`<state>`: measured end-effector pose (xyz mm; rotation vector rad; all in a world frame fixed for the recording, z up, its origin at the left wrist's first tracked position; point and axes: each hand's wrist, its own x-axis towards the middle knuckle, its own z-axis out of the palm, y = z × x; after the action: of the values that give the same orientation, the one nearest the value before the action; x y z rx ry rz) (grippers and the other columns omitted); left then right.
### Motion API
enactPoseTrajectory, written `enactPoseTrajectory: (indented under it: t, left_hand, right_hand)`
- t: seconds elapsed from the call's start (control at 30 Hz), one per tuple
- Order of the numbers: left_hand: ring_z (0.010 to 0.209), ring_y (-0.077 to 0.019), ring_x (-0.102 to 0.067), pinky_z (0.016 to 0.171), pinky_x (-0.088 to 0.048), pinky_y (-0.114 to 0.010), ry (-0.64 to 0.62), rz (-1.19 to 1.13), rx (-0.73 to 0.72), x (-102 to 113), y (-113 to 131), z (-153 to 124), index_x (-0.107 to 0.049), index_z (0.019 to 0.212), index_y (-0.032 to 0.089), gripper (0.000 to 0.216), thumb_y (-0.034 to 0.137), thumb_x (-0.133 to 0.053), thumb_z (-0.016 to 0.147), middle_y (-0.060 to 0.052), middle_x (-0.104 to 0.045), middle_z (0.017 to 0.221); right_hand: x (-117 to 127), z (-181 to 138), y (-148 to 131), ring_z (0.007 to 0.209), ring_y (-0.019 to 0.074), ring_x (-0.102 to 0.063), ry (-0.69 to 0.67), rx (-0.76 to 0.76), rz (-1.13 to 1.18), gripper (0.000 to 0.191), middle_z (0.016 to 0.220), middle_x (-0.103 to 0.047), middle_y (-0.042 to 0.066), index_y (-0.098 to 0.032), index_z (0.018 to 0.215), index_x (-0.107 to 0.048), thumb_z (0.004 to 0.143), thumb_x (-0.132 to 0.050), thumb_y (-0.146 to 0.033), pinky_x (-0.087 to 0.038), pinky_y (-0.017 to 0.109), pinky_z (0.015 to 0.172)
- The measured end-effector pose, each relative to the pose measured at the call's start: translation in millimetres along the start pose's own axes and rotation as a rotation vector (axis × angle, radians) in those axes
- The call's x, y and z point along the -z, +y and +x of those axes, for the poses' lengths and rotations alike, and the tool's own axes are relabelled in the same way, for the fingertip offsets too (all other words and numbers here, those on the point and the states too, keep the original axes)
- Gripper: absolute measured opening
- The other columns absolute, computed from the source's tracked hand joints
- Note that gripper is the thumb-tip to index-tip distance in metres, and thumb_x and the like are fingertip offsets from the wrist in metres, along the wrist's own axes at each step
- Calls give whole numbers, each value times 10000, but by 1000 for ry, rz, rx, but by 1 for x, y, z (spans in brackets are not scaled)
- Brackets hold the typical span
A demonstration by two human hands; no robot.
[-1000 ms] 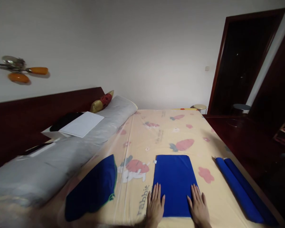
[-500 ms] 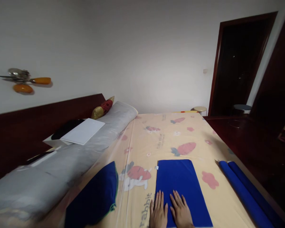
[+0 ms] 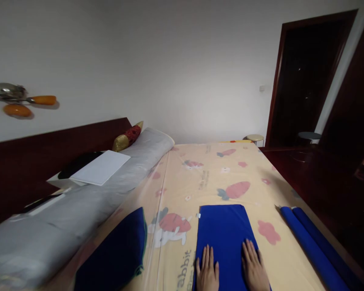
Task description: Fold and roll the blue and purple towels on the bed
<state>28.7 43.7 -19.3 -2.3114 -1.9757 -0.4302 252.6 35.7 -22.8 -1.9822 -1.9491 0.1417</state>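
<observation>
A folded bright blue cloth (image 3: 223, 232) lies flat on a yellow bed sheet (image 3: 212, 173) printed with carrots and rabbits. My left hand (image 3: 207, 273) rests palm down on the cloth's near left part, fingers stretched out. My right hand (image 3: 254, 270) lies flat on its near right part, fingers also extended. Neither hand holds anything.
A dark blue folded cloth (image 3: 115, 254) lies to the left. Two rolled blue cloths (image 3: 314, 250) lie along the bed's right edge. A long grey bolster (image 3: 79, 206) with a white sheet of paper (image 3: 100, 167) runs along the dark headboard. Stools and a dark doorway (image 3: 306, 76) stand beyond.
My right hand slid from beside my left hand out to the right part of the blue cloth. The view shifted slightly.
</observation>
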Motion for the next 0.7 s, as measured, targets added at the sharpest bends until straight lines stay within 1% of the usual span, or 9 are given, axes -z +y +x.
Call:
enactPoseTrajectory:
  t: [0.07,0.1,0.13,0.27,0.37,0.43,0.53,0.6,0.7]
  left_hand:
    - [1365,-207,-350,1096,-364,-422,-4,-40,-105,-7,8,7,-139,1455,289,546,314,-330,944,19,-291,1507]
    - [1364,-202,-352,1097,-369,-407,-8,-53,-152,-10,11,12,-112,1458,287,560,302,-332,943,24,-285,1508]
    - [1364,-202,-353,1100,-371,-403,-16,-63,-190,-12,14,18,-84,1459,286,576,292,-335,941,25,-278,1510]
    - [1368,-212,-345,1108,-370,-416,-90,-86,-272,-14,14,46,15,1453,278,621,261,-329,936,16,-249,1518]
    - [1369,-209,-342,1120,-356,-407,-137,-105,-302,-9,9,69,60,1449,272,644,231,-324,933,14,-235,1524]
    - [1369,-200,-341,1124,-349,-395,-143,-113,-328,-3,5,85,58,1457,287,650,232,-325,936,24,-232,1528]
    - [1370,-177,-341,1123,-343,-372,-93,-79,-332,4,-2,112,27,1471,305,631,286,-330,950,38,-260,1527]
    - [1374,-170,-333,1117,-343,-367,-53,-32,-293,6,-10,132,0,1475,301,615,322,-328,955,35,-277,1527]
    - [1385,-192,-311,1121,-312,-426,-28,39,-180,2,-25,160,-42,1474,271,574,335,-291,961,-3,-298,1523]
  right_hand:
    - [1,7,-19,1409,218,-246,-113,177,87,524,1524,-258,8,-237,1442,-326,929,-272,-332,-253,450,1143]
    - [1,12,-28,1405,209,-253,-156,238,121,524,1521,-256,-6,-258,1444,-312,922,-289,-297,-268,434,1138]
    - [1,18,-36,1403,207,-258,-184,269,142,536,1517,-255,-12,-269,1445,-302,909,-308,-264,-273,429,1137]
    - [-3,50,-59,1409,218,-232,-230,222,138,597,1517,-230,-2,-262,1443,-296,854,-356,-187,-245,443,1149]
    - [-6,79,-63,1418,207,-200,-236,257,140,556,1528,-209,-4,-276,1448,-277,897,-334,-235,-224,440,1157]
    - [-7,98,-59,1419,207,-200,-217,285,143,513,1532,-210,-7,-299,1451,-257,941,-302,-325,-223,447,1156]
    - [-7,126,-42,1417,213,-213,-176,279,125,515,1537,-218,-8,-326,1452,-233,959,-266,-468,-223,467,1151]
    - [-7,142,-23,1418,214,-215,-143,238,94,541,1537,-233,-2,-319,1453,-236,950,-261,-518,-212,472,1152]
    - [-8,159,8,1422,214,-210,-98,108,23,605,1534,-255,22,-256,1461,-239,937,-242,-560,-186,483,1155]
